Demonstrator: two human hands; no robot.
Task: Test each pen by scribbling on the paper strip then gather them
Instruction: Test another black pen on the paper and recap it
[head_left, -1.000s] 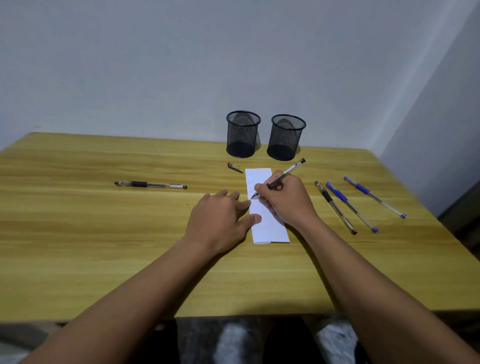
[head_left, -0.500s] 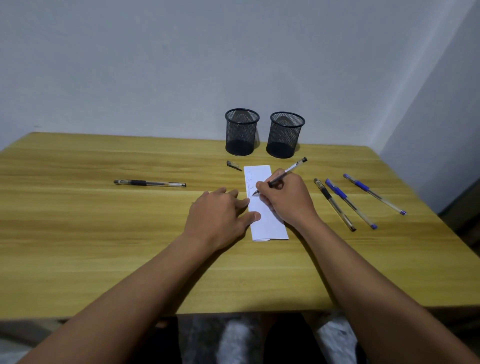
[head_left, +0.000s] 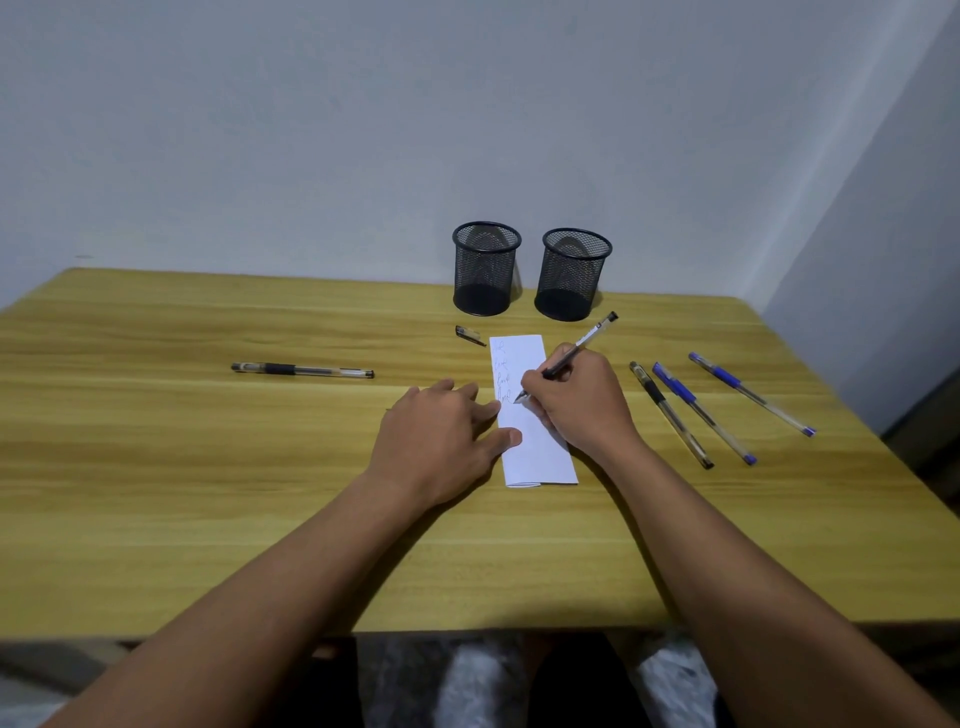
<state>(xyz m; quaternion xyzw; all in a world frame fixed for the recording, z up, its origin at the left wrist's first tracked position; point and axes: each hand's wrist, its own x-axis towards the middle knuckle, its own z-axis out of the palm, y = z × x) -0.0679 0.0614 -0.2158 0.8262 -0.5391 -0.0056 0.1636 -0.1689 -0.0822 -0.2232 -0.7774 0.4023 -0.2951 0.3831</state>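
Observation:
A white paper strip (head_left: 537, 452) lies in the middle of the wooden table (head_left: 208, 467), with several scribbles on its far half. My right hand (head_left: 576, 405) grips a black pen (head_left: 582, 345), its tip touching the strip beside the nearest scribble. My left hand (head_left: 441, 436) lies flat with fingers apart, thumb and fingertips pressing the strip's left edge. A loose pen cap (head_left: 470, 334) lies just beyond the strip. One capped black pen (head_left: 302, 370) lies to the left. A black pen (head_left: 670, 414) and two blue pens (head_left: 702, 411) (head_left: 751, 393) lie to the right.
Two black mesh pen cups (head_left: 486, 268) (head_left: 573, 274) stand side by side at the table's far edge, against the wall. The table's right edge runs close beyond the blue pens. My knees show under the near edge.
My right hand has shifted slightly toward me down the strip with the pen, adding another scribble below the earlier ones. My left hand stays pressed on the strip.

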